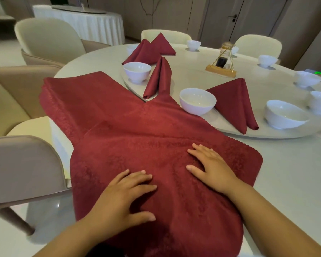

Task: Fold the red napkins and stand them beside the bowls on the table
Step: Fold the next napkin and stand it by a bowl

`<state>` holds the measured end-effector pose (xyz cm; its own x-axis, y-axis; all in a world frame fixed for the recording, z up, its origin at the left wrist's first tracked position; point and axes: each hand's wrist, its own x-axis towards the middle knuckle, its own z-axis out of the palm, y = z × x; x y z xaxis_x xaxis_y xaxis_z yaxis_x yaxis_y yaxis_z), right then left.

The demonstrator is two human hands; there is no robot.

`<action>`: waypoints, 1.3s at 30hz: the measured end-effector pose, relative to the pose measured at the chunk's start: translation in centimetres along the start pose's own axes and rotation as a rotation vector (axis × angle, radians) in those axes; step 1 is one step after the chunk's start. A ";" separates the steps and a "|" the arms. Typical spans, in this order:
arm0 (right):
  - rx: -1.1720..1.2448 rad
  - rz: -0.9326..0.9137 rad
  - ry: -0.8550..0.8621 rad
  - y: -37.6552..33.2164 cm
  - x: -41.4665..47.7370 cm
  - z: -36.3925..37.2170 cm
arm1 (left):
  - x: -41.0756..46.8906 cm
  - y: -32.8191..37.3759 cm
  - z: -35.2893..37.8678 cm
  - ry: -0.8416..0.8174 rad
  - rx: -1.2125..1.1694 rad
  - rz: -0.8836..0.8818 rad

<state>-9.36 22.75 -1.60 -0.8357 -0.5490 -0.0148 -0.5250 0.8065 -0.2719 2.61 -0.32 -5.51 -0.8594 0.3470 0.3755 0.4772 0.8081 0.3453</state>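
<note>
Pressed flat, palms down and fingers spread, gripping nothing: left hand (pixel 122 197) and right hand (pixel 211 169) on the unfolded red napkin (pixel 156 138) at the near table (pixel 285 173) edge. Spread beneath both hands, stretching far-left, partly overhanging the rim. Farther off, folded napkins (pixel 235 102) standing beside white bowls (pixel 197 101) on the turntable (pixel 230 127).

Left hand (pixel 122 193): I saw it laid palm down on the red napkin (pixel 156 145), fingers spread and pointing up and right, forearm bare, entering from the lower left. Right hand (pixel 211 169): likewise flat on that napkin, fingers splayed toward the upper left, well apart from the left, forearm bare.
</note>
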 end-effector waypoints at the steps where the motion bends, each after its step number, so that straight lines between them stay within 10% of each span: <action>1: 0.020 0.005 0.019 0.0 -0.1 -0.1 | 0.1 0.1 0.1 0.015 -0.029 -0.010; 8: 0.308 -0.203 0.021 -1.3 -5.7 -1.1 | -0.1 -0.5 1.0 0.215 -0.189 -0.076; 15: -0.128 -0.406 0.046 -0.6 -9.6 0.9 | 0.4 -0.4 0.4 0.253 -0.122 -0.030; 20: 0.088 -0.391 0.113 -1.0 -9.4 0.6 | 0.8 0.5 -1.4 0.242 0.046 0.027; 29: 0.850 -0.005 -0.346 -1.2 -5.5 -6.9 | 4.8 0.2 -3.8 0.341 0.134 -0.009; 35: 0.869 0.256 0.100 0.0 -0.3 -6.0 | 9.9 -3.5 -2.3 0.127 0.146 -0.211; 39: 0.754 -0.014 0.383 -0.4 -1.7 -6.4 | 11.3 -6.0 -0.7 -0.021 0.090 -0.304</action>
<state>-8.71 24.78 4.74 -0.8982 -0.3355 0.2839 -0.4013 0.3628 -0.8410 -9.83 -1.63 -2.74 -0.9643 0.0920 0.2485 0.1804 0.9148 0.3613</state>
